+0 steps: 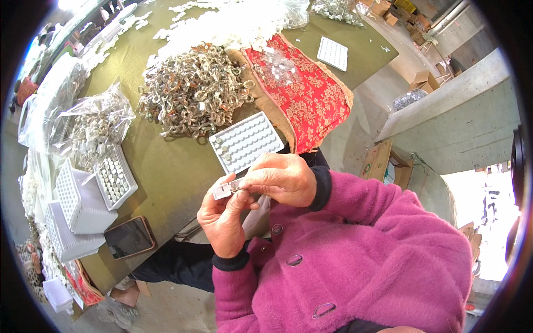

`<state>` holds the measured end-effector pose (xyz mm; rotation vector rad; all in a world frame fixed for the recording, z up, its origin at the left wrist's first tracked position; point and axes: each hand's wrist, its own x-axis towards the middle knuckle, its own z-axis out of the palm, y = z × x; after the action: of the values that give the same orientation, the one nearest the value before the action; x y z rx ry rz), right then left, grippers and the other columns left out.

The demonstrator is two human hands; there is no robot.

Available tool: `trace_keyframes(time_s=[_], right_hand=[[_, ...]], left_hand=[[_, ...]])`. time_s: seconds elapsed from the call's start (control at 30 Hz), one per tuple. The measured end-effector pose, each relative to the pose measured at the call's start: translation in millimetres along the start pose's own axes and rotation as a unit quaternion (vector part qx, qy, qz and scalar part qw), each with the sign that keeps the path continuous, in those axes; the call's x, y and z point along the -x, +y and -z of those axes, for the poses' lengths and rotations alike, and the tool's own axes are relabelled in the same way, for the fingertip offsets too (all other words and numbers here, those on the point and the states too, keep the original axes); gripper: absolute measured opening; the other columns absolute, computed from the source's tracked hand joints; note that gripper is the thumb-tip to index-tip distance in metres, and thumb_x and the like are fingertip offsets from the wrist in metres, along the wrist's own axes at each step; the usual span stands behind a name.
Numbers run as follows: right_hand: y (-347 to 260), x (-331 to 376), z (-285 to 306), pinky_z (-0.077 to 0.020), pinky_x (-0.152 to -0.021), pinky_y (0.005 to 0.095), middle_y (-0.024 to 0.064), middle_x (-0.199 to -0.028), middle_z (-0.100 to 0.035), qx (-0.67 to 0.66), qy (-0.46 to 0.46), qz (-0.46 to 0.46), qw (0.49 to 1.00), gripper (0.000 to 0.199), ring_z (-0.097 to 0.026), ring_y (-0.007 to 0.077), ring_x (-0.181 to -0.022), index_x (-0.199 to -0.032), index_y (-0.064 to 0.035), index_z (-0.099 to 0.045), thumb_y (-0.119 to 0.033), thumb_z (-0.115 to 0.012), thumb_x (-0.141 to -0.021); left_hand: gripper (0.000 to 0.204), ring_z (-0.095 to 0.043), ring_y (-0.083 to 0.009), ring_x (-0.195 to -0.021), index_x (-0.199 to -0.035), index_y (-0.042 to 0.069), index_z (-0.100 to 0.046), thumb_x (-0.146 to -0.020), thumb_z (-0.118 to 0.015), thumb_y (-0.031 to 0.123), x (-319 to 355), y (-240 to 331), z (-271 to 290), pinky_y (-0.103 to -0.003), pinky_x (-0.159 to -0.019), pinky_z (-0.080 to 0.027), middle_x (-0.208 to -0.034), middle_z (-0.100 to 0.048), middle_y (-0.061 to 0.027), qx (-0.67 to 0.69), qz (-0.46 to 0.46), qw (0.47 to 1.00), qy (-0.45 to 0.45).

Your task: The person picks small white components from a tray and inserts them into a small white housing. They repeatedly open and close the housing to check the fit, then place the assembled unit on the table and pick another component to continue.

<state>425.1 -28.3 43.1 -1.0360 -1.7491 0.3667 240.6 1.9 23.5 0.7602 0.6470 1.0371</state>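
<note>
An olive-green desk [166,177] fills the upper left of the head view, with a concrete floor and scattered brown cardboard boxes [425,80] off to the right. In front of the pink cardigan, both hands meet over a small clear plastic piece [225,190]: the left hand [225,219] pinches it from below with thumb and fingers, and the right hand [283,178] closes on its other end from above. What the piece is in detail is too small to tell. Just beyond the hands, at the desk edge, lies a white tray [246,141] of round pockets, a few pockets at its near-left corner filled. To its right a red cloth [305,94] with a gold flower pattern drapes over the edge, small clear bits resting on it. Behind the tray sits a heap of tangled metal rings [194,91], and farther back a spread of white pieces [222,25]. At the left are a clear plastic bag [97,125] of metal parts, a filled tray [115,177], stacked white trays [75,213] and a dark phone [129,237]. Another white tray [332,53] lies at the far edge.
</note>
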Motion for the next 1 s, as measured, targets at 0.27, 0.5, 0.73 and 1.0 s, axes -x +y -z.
trace_keyframes(time_s=[0.27, 0.5, 0.73, 1.0], right_hand=[[5, -1, 5, -0.0567, -0.067, 0.0390, 0.0106, -0.091, -0.068, 0.024, -0.019, 0.089, 0.996, 0.025, -0.069, 0.0289, -0.078, -0.106, -0.0036, -0.071, -0.002, -0.075, -0.082], [6, -4, 2, -0.0562, -0.068, 0.0398, 0.0108, -0.091, -0.068, 0.017, -0.019, 0.085, 0.996, 0.025, -0.069, 0.0292, -0.078, -0.106, -0.0048, -0.071, -0.004, -0.076, -0.081], [-2, -3, 0, -0.0559, -0.069, 0.0397, 0.0122, -0.090, -0.069, 0.022, 0.015, -0.013, 1.000, 0.021, -0.069, 0.0323, -0.079, -0.103, -0.0039, -0.069, -0.005, -0.077, -0.084], [-7, -6, 2, -0.0500, -0.058, 0.0375, 0.0108, -0.081, -0.059, 0.050, -0.005, -0.019, 0.999, 0.020, -0.061, 0.0295, -0.066, -0.092, -0.0022, -0.061, 0.008, -0.069, -0.076]], left_hand=[[0.035, -0.072, -0.0201, -0.078, -0.124, -0.005, -0.066, -0.090, -0.075, -0.005, 4, 4, 3, -0.033, -0.064, -0.063, -0.101, -0.074, -0.0149, -0.016, -0.008, 1.000, -0.016], [0.035, -0.072, -0.0215, -0.078, -0.124, -0.005, -0.066, -0.090, -0.074, -0.005, 6, 1, -2, -0.034, -0.066, -0.064, -0.099, -0.073, -0.0150, -0.049, -0.048, 0.998, 0.008], [0.031, -0.074, -0.0240, -0.081, -0.123, -0.007, -0.064, -0.092, -0.072, -0.008, 8, -3, 6, -0.035, -0.072, -0.066, -0.100, -0.074, -0.0184, -0.041, -0.089, 0.995, -0.012], [0.033, -0.073, -0.0209, -0.085, -0.116, -0.002, -0.069, -0.085, -0.080, -0.005, 9, -5, 4, -0.033, -0.073, -0.064, -0.099, -0.071, -0.0109, -0.256, -0.190, 0.948, 0.019]])
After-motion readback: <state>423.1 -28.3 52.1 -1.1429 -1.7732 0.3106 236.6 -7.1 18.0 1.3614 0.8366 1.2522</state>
